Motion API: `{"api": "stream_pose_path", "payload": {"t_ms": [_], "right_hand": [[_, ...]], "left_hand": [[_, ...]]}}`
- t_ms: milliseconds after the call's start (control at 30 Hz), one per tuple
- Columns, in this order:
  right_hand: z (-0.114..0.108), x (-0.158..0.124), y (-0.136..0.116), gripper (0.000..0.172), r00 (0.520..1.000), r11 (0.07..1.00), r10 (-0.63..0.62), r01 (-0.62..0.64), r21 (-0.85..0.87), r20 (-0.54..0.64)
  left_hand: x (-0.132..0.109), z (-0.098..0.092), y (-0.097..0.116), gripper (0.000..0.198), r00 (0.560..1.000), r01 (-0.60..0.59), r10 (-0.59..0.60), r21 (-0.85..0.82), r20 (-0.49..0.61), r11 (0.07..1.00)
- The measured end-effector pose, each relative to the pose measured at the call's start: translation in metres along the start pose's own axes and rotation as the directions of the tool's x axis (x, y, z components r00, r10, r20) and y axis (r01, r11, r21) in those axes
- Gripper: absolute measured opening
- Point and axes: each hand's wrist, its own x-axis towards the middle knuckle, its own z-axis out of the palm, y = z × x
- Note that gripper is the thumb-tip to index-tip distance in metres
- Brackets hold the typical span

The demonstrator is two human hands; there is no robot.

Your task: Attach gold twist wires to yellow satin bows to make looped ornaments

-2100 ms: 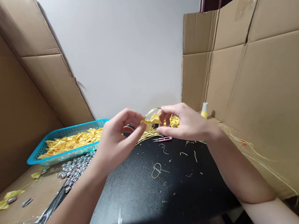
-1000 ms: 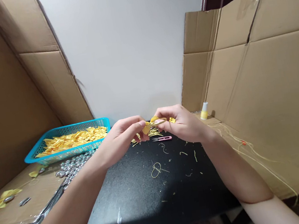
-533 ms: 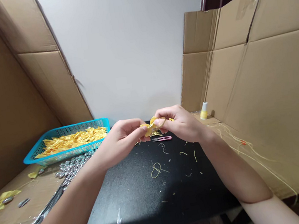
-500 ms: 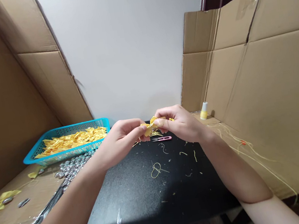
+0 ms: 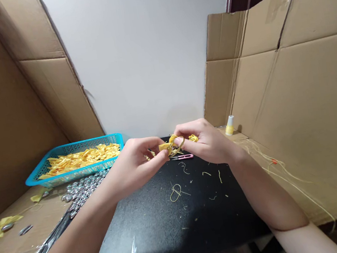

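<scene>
While both hands meet above the black table (image 5: 169, 219), the left hand (image 5: 133, 165) pinches a small yellow ribbon bow (image 5: 166, 145) between thumb and fingertips; the right hand (image 5: 207, 142) grips the same bow and a gold cord loop (image 5: 180, 146) at its centre. Pink snips (image 5: 182, 157) lie on the table just beyond the bow; a blue basket (image 5: 77, 172) of yellow ribbon pieces sits well to the left, with silver clips (image 5: 81, 190) beside it.

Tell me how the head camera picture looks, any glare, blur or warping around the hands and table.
Head view: soft, even light; pale sheen on the black tabletop near its front edge; left hand and right hand fairly sharp, the yellow ribbon piece they pinch too small for detail; cardboard walls lean outward, top-left corner smeared.
</scene>
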Motion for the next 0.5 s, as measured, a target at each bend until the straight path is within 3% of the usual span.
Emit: {"api": "stream_pose_path", "payload": {"t_ms": [100, 167, 267, 400, 500], "right_hand": [[-0.007, -0.002, -0.003, 0.009, 0.999, 0.997, -0.042, 0.040, -0.070, -0.023], [-0.010, -0.005, -0.009, 0.009, 0.983, 0.986, -0.117, 0.098, -0.135, -0.140], [-0.007, -0.011, -0.020, 0.005, 0.924, 0.945, -0.238, 0.149, -0.292, -0.300], [0.006, -0.015, -0.028, 0.012, 0.933, 0.837, -0.260, 0.089, -0.540, -0.249], [0.012, -0.014, -0.026, 0.013, 0.939, 0.778, -0.261, 0.068, -0.625, -0.222]], "left_hand": [[-0.003, 0.001, 0.003, 0.028, 0.999, -0.023, 0.026, 0.090, -0.030, 0.996], [-0.004, 0.003, 0.004, 0.030, 0.997, -0.030, 0.041, 0.159, -0.068, 0.987], [-0.005, 0.006, 0.005, 0.031, 0.985, -0.048, 0.091, 0.269, -0.148, 0.962], [-0.006, 0.009, 0.006, 0.026, 0.965, -0.087, 0.166, 0.346, -0.204, 0.934], [-0.008, 0.009, 0.007, 0.025, 0.957, -0.117, 0.203, 0.362, -0.208, 0.925]]}}
